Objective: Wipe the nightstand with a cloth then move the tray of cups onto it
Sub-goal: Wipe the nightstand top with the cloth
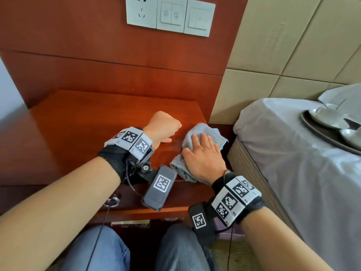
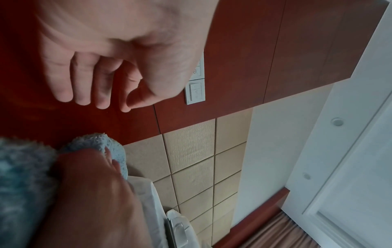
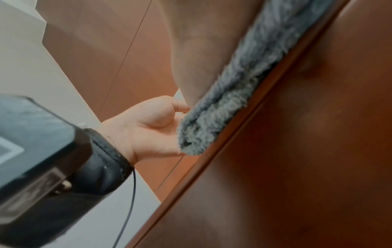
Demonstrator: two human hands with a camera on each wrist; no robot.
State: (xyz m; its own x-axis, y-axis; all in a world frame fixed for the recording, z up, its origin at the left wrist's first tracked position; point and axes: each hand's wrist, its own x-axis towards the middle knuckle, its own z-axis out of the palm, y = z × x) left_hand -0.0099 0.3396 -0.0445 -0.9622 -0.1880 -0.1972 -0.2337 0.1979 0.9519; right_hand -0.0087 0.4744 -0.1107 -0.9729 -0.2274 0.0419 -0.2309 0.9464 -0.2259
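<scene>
Grey-blue cloth (image 1: 203,133) lies crumpled on the right front part of the nightstand tabletop (image 1: 82,122), one fold hanging over the front edge; same cloth shows in the left wrist view (image 2: 23,176) and as a fuzzy strip along the wood edge in the right wrist view (image 3: 239,80). Right hand (image 1: 203,155) is flat on top of the cloth, fingers straight and slightly spread, palm pressing down, not curled round anything. Left hand (image 1: 163,127) sits just left of the cloth on bare wood, fingers curled under into a loose fist, holding nothing; left wrist view (image 2: 110,55) shows the fingers bent toward the palm with the thumb tip by the index. Cannot tell whether the 2 hands touch; in the head view a narrow strip of wood shows between them. Tray (image 1: 320,132) with metallic cups (image 1: 326,116) sits on the bed (image 1: 283,163), right of the nightstand and well apart from both hands; the frame cuts it off. White switch and socket panel (image 1: 170,15) is on the red-brown wall panel above the nightstand, beige padded headboard (image 1: 293,45) to its right. Jeans-clad knees (image 1: 97,251) are below the drawer front.
</scene>
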